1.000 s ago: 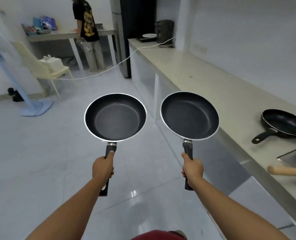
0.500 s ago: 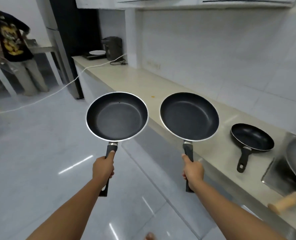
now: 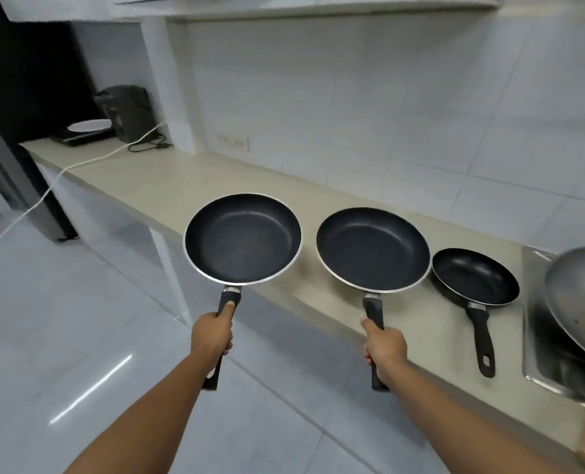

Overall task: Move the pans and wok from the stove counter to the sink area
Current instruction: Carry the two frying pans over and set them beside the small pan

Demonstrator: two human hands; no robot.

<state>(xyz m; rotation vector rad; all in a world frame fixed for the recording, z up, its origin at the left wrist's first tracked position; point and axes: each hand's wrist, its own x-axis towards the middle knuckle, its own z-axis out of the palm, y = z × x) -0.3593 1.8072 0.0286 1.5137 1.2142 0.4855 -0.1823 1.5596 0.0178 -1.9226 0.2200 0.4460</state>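
I hold two black non-stick frying pans level in front of me. My left hand (image 3: 213,334) grips the handle of the left pan (image 3: 243,238), which hangs over the counter's front edge. My right hand (image 3: 384,347) grips the handle of the right pan (image 3: 373,248), held above the beige counter (image 3: 168,186). A smaller black pan (image 3: 475,276) rests on the counter just right of it, handle toward me. A grey metal wok (image 3: 578,295) with a wooden handle sits tilted in the steel sink (image 3: 537,371) at the far right.
A dark appliance (image 3: 126,111), a black base with a white plate (image 3: 89,126) and a white cable (image 3: 89,159) lie at the counter's far left end. A tiled wall backs the counter, with cabinets overhead. Glossy tiled floor spreads to my left.
My view has swung right toward the counter and sink. Both pans have come closer to the counter, beside the small pan. The person at the far table is out of sight.
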